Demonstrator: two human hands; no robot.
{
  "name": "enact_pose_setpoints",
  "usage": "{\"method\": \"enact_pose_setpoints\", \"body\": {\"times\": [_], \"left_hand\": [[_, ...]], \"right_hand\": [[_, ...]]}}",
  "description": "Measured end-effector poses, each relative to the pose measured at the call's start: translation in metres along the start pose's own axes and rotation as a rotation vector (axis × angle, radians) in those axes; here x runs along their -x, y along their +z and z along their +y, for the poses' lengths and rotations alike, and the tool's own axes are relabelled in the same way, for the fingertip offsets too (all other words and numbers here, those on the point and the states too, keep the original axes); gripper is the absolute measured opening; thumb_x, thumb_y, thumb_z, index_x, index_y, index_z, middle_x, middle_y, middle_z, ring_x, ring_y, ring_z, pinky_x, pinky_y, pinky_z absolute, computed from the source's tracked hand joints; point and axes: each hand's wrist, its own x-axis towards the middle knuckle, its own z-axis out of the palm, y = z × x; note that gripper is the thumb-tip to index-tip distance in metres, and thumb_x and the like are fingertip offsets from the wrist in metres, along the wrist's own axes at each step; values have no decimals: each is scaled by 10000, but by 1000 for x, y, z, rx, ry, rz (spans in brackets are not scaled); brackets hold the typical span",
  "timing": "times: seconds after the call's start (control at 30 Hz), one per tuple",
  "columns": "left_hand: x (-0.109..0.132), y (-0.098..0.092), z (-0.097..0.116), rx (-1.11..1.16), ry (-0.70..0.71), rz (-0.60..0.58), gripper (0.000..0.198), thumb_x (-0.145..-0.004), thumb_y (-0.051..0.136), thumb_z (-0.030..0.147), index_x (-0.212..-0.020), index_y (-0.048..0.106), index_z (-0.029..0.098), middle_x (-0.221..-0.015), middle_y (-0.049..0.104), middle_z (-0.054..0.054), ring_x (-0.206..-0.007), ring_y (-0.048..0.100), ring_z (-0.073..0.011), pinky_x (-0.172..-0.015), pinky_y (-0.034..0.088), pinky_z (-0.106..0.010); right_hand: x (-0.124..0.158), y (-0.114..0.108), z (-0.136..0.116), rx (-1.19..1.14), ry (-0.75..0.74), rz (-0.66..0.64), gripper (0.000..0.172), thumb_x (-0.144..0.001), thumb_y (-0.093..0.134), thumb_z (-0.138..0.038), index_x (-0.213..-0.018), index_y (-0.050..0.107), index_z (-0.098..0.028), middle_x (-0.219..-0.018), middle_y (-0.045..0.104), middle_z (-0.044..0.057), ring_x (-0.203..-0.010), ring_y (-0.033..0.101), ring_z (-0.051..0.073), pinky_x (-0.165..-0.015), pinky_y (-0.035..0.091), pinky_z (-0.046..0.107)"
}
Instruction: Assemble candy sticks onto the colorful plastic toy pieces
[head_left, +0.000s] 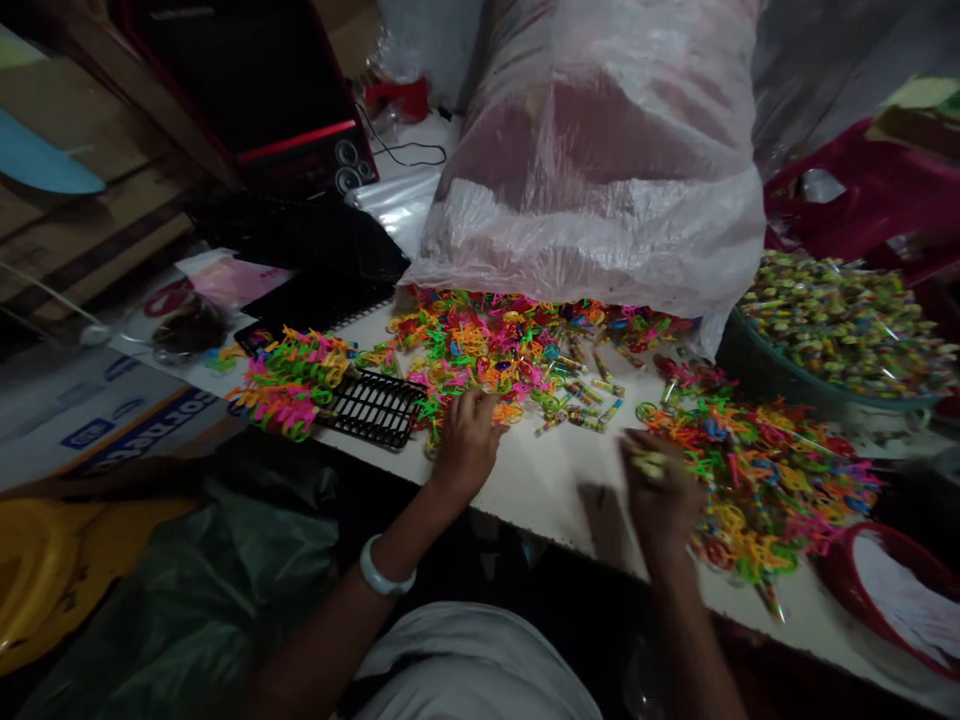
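Observation:
My left hand [466, 440], with a pale bangle on its wrist, is at the near edge of a pile of bright plastic trinkets [480, 340]. Its fingers are curled together and pointed down; whatever they grip is hidden. To its left lies a black slotted rack [375, 408], with many trinkets massed on its left end. Smeared by motion, my right hand [666, 500] is above the table between the loose printed tubes [585, 405] and a second trinket heap [772, 470]. Its fingers are closed around small yellowish pieces [649, 462].
A large translucent sack [600, 210] lies with its mouth over the main pile. At right stand a green basin [817, 375] full of small yellowish pieces and a red bowl [847, 565]. A black-and-red speaker [247, 100] is at back left. The white table's [525, 480] front edge is near me.

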Motion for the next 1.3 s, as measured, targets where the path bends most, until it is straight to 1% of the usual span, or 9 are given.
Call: {"method": "enact_pose_setpoints", "body": {"times": [0.07,0.13,0.27,0.4,0.5,0.6,0.73,1.1,1.3], "left_hand": [[10,0,0,123,-70,53,218,-878,512,251,-1081,577,202,-1095,563,-92,-1068,523,-211,-936,419,-339],[19,-2,-1,237,-181,-11,176,-899,462,284,-949,610,202,-931,618,-58,-900,595,-176,-822,470,-297],[32,-3,-5,511,-482,-279,281,-885,436,395,-835,608,179,-632,591,9,-511,571,-117,-501,443,-224],[32,3,0,841,-585,-269,321,-827,517,428,-1002,577,166,-782,661,-25,-632,626,-134,-532,481,-223],[29,6,7,895,-524,-182,259,-817,547,409,-901,593,168,-811,658,-21,-743,623,-143,-653,493,-233],[28,5,10,947,-483,-129,198,-821,541,348,-874,612,170,-827,651,-11,-787,596,-138,-728,472,-234],[30,1,9,1061,-538,-229,245,-770,583,313,-958,626,162,-858,656,-11,-757,578,-127,-697,449,-223],[37,1,11,1122,-523,-333,292,-728,672,382,-897,617,150,-795,620,7,-709,541,-112,-662,412,-218],[42,8,15,1342,-570,-453,321,-740,682,382,-953,619,150,-837,648,-16,-776,595,-138,-736,440,-248]], "right_hand": [[-4,44,-29,-16,-106,-190,347,-815,546,-205,-1159,587,-213,-1049,669,82,-932,624,240,-806,480,355],[-12,79,-51,94,-187,-348,420,-795,530,-136,-1212,555,-185,-974,689,96,-876,631,234,-751,478,328],[-19,103,-61,282,-178,-349,313,-807,500,-97,-1102,591,-149,-872,687,124,-792,622,224,-698,452,307],[1,92,-53,197,-210,-246,265,-831,527,-201,-1087,584,-164,-888,687,105,-798,624,226,-713,463,314],[21,78,-57,60,-190,-216,245,-842,520,-226,-1067,589,-162,-908,686,117,-831,633,238,-753,476,339],[32,62,-68,-218,-4,-294,292,-850,543,-307,-1117,529,-190,-921,670,77,-767,634,189,-671,498,284],[29,44,-74,-424,289,-303,284,-845,557,-413,-1030,525,-200,-798,637,10,-604,579,128,-538,462,225],[20,36,-58,-476,181,-289,194,-792,637,-393,-883,691,-231,-915,637,51,-898,576,205,-799,461,322],[25,35,-59,-768,454,-218,255,-770,665,-394,-940,629,-208,-864,632,21,-778,578,168,-710,469,286]]}}
